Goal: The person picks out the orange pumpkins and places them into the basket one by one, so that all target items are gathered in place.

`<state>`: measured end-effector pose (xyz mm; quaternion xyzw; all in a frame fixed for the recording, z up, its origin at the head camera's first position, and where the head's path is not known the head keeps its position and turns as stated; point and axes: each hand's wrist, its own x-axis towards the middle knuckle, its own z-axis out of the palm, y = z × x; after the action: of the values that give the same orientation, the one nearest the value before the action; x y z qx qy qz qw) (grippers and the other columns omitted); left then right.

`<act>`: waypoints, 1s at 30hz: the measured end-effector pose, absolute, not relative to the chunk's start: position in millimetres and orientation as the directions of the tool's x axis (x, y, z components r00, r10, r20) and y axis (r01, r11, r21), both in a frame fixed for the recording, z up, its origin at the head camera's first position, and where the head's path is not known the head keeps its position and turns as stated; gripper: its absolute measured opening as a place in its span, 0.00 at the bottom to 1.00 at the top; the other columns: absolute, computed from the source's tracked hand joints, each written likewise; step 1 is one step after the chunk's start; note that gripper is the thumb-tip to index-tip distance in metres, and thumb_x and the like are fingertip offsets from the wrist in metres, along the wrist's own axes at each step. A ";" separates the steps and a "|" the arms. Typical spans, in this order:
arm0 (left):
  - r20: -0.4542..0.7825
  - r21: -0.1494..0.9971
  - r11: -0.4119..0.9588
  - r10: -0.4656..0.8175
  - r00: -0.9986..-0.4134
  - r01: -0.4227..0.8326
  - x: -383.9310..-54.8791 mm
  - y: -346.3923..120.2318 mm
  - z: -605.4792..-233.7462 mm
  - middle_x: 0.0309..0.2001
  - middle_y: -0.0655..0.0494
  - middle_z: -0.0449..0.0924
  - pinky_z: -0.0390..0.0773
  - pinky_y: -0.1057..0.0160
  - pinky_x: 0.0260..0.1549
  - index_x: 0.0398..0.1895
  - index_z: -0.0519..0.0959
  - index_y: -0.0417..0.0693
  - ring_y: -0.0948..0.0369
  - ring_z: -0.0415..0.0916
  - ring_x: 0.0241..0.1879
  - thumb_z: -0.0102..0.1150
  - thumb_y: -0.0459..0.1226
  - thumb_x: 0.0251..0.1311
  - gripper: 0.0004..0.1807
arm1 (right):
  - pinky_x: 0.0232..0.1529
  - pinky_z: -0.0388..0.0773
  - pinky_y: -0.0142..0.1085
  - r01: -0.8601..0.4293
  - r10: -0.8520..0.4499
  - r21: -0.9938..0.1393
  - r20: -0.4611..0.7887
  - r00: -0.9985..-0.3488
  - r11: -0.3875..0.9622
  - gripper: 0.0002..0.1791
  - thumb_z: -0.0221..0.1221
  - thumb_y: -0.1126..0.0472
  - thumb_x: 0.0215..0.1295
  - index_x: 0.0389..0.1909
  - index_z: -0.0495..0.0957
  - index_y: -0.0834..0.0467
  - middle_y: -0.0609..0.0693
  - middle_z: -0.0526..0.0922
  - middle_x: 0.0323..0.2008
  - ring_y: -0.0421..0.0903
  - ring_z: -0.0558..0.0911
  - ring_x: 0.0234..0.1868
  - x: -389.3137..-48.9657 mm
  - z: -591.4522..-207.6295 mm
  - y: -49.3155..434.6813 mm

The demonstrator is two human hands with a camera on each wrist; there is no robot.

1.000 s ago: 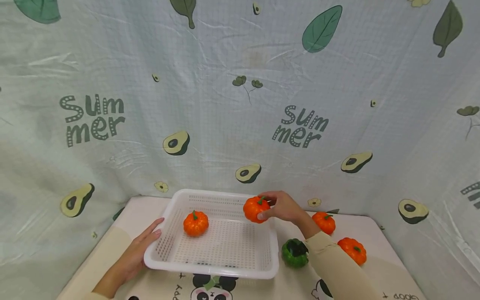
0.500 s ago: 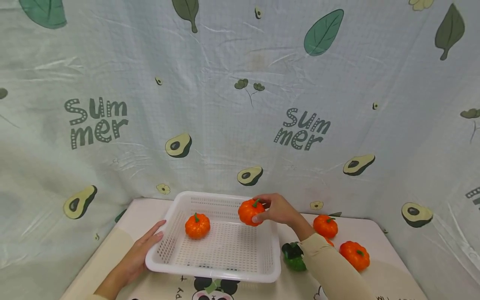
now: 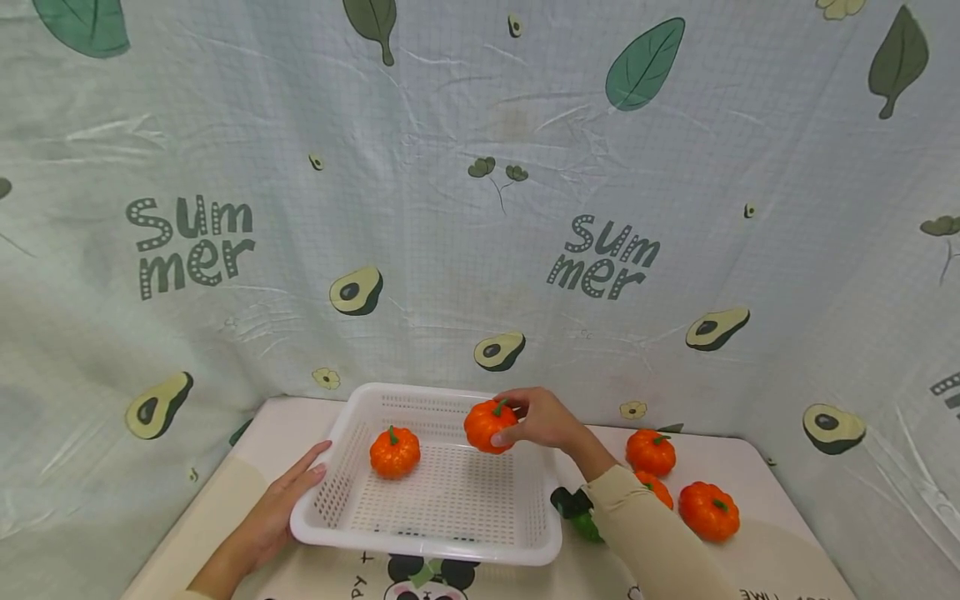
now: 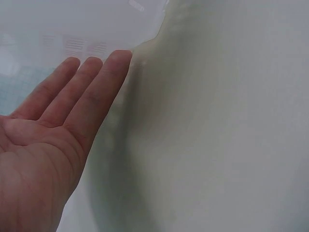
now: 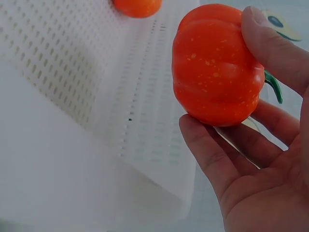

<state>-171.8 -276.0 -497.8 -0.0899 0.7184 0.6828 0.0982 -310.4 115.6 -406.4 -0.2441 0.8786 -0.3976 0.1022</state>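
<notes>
My right hand [image 3: 542,419] grips a small orange pumpkin [image 3: 489,427] with a green stem, thumb on the near side and fingers behind and below. In the right wrist view this pumpkin [image 5: 217,67] hangs over the far right part of a white perforated plastic basket [image 3: 423,554]. Inside the basket, toward its left side, sits another orange pumpkin [image 3: 394,452]. My left hand [image 3: 273,508] lies along the basket's left side with straight fingers. In the left wrist view, the fingertips [image 4: 118,58] reach the basket's wall [image 4: 87,29].
Right of the basket lie several more pumpkins: an orange one [image 3: 650,452] at the back, another [image 3: 709,511] nearer, one [image 3: 656,490] partly behind the sleeve, and a green one [image 3: 585,521] half hidden by it. A patterned curtain [image 3: 435,208] hangs behind the table.
My right hand has carried the orange pumpkin a little to the left over the basket. The sleeve now covers more of the green pumpkin. My left hand has stayed at the basket's side.
</notes>
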 end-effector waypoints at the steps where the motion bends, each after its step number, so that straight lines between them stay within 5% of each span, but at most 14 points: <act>1: -0.265 0.963 0.051 0.005 -0.964 -0.264 -171.7 -276.0 -497.9 0.84 0.40 0.46 0.81 0.50 0.53 0.85 0.49 0.61 0.46 0.66 0.68 0.44 0.53 0.80 0.36 | 0.48 0.84 0.40 -0.349 -0.509 -0.746 0.016 -0.860 0.567 0.33 0.78 0.55 0.52 0.60 0.83 0.58 0.53 0.88 0.52 0.48 0.82 0.45 -310.4 -407.3 114.6; 30: -0.238 0.971 0.044 0.022 -0.971 -0.237 -170.2 -276.1 -496.5 0.85 0.40 0.45 0.80 0.52 0.54 0.85 0.48 0.59 0.46 0.66 0.69 0.43 0.51 0.81 0.35 | 0.50 0.85 0.43 -0.328 -0.498 -0.734 -0.017 -0.867 0.595 0.33 0.79 0.54 0.53 0.61 0.82 0.58 0.53 0.87 0.54 0.48 0.82 0.45 -305.1 -414.1 88.5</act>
<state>-170.2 -276.1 -496.5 -0.0751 0.7163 0.6873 0.0942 -305.1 88.5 -414.1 -0.2330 0.8862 -0.3848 0.1109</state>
